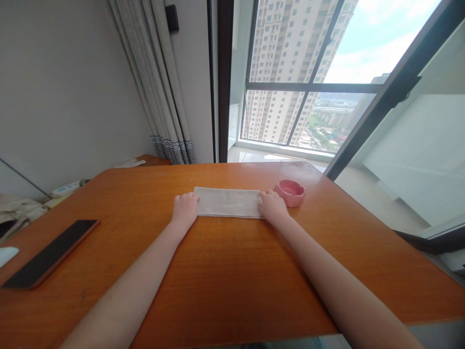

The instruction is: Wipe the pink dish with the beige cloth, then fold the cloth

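Observation:
A pale, folded cloth [228,202] lies flat as a long strip across the wooden table. Its left end is in the closed fingers of my left hand [185,208]. At the opposite end, my right hand [273,206] grips the cloth with its fingers curled. Just behind and right of that hand sits a pink, round, bowl-like dish [291,193] with a notched rim. The undersides of the cloth's ends and my thumbs are mostly hidden.
The brown table [232,276] fills the foreground. A dark flat board [53,254] with a reddish edge lies on its left side, near a white object [7,255] cut off by the frame. A grey curtain [156,82] and a large window [290,87] stand beyond the table.

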A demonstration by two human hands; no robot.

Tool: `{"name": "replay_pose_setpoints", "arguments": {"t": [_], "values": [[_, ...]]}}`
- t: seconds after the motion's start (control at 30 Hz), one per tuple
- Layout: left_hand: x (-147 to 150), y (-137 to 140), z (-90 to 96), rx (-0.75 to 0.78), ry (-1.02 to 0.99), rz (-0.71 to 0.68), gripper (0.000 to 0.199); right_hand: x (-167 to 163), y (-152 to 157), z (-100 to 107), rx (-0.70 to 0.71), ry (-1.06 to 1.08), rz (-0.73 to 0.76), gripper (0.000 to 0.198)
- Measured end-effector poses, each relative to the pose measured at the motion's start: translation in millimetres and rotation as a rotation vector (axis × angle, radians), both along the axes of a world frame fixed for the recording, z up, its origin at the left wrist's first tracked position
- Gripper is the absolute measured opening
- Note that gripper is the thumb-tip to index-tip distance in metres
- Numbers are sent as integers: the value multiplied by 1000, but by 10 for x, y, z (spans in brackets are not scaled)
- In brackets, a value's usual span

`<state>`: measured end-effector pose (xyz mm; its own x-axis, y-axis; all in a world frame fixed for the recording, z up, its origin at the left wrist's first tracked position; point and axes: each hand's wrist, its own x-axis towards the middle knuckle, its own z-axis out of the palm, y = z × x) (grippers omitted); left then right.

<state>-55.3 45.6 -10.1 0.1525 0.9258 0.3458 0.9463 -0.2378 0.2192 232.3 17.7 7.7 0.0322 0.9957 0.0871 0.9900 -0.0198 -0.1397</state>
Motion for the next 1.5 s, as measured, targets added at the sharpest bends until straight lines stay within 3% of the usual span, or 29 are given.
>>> {"name": "replay_pose_setpoints", "arguments": {"t": [0.07,0.13,0.2,0.27,0.33,0.47,0.57,0.63,0.73,0.83,1.1,1.2,1.37,1.5], "values": [[130,-83,56,82,79,-67,30,-88,0,-48,138,15,118,37],[250,-132,58,105,75,-234,33,-174,17,-128,198,58,225,40],[330,-140,3,43,67,-401,38,-232,44,-217,159,74,260,48],[361,-124,-73,-67,72,-438,46,-250,69,-288,61,64,235,55],[357,-103,-126,-141,74,-358,52,-236,80,-322,-33,51,204,58],[321,-86,-122,-93,59,-276,58,-205,45,-287,-103,49,274,58],[299,-77,-115,-126,58,-264,56,-232,-16,-237,-105,57,300,57],[280,-64,-134,-197,61,-230,55,-267,-48,-219,-32,52,286,56],[249,-41,-174,-255,59,-278,57,-315,-53,-227,51,59,362,58],[222,-17,-215,-249,39,-325,56,-335,-22,-266,-34,39,381,61],[-22,37,-162,-32,37,159,45,-260,33,-351,-114,-10,31,76],[-81,45,-91,-68,33,238,40,-194,56,-385,-81,5,9,76],[-13,55,-106,-210,-32,165,24,-158,79,-401,-6,52,33,69],[-72,100,-119,-121,-293,122,9,-163,85,-361,43,142,149,55]]}}
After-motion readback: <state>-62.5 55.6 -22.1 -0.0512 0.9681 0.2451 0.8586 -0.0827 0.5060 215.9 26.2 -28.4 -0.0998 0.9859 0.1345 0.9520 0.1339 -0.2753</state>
